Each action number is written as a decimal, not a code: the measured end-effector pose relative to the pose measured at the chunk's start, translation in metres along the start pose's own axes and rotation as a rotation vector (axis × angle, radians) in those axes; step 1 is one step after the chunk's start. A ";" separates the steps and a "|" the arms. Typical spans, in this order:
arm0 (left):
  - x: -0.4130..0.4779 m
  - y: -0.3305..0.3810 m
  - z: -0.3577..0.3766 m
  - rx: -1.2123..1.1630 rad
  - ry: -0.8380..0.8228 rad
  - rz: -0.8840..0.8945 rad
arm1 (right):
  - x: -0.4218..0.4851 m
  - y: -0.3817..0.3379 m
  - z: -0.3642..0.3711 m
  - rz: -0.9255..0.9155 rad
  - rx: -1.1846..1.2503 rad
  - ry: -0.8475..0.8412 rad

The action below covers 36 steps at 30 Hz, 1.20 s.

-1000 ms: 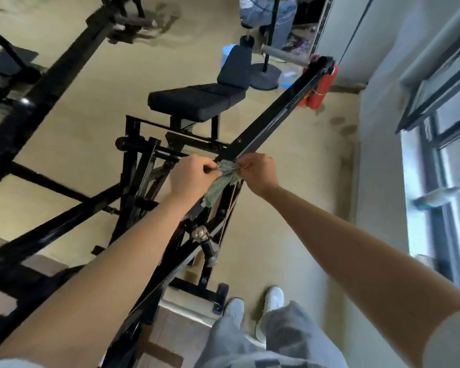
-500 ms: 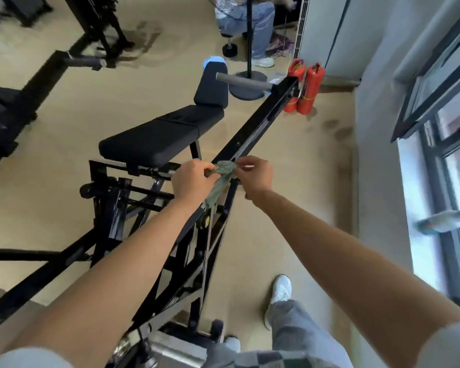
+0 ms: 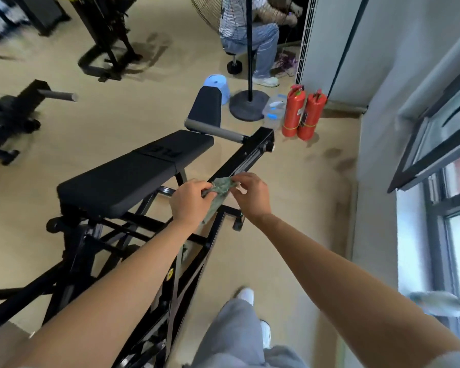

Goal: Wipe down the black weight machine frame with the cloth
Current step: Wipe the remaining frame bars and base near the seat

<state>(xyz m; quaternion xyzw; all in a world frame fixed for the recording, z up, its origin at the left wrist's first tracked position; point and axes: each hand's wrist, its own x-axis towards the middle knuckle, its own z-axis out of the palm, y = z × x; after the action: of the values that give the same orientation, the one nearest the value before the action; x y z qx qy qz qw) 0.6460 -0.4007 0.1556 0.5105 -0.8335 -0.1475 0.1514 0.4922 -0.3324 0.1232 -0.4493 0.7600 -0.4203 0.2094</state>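
The green cloth (image 3: 220, 193) is pinched between left hand (image 3: 190, 201) and right hand (image 3: 251, 195), dangling downward. Beneath, the black frame bar (image 3: 246, 158) is angled away toward the fire extinguishers (image 3: 301, 112).

Two red fire extinguishers (image 3: 293, 112) stand by the wall, well beyond the fingers (image 3: 243, 179) and to their right. Straight beyond the fingers sits a round fan base (image 3: 242, 110), with a blue stool (image 3: 218, 81) just beside it. A window (image 3: 435, 155) lies far right.
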 end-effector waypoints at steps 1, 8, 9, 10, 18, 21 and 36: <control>0.009 0.006 0.005 0.002 0.004 -0.004 | 0.011 0.006 -0.005 -0.022 -0.015 0.006; 0.077 0.060 0.049 -0.017 0.059 -0.043 | 0.098 0.044 -0.038 -0.189 -0.173 0.039; 0.085 0.067 0.055 -0.016 0.066 -0.051 | 0.111 0.049 -0.044 -0.223 -0.187 0.044; 0.092 0.074 0.060 -0.016 0.070 -0.061 | 0.124 0.053 -0.050 -0.255 -0.199 0.037; 0.129 0.099 0.092 -0.012 0.099 -0.123 | 0.201 0.078 -0.084 -0.399 -0.240 -0.228; 0.138 0.107 0.097 -0.028 0.107 -0.124 | 0.222 0.086 -0.095 -0.456 -0.251 -0.336; 0.145 0.153 0.130 -0.030 0.337 -0.462 | 0.324 0.110 -0.085 -0.948 -0.055 -0.928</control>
<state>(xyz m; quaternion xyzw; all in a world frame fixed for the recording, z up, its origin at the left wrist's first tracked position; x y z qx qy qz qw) 0.4078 -0.4523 0.1133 0.7018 -0.6560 -0.1034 0.2578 0.2125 -0.5453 0.0992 -0.8746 0.3215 -0.2102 0.2958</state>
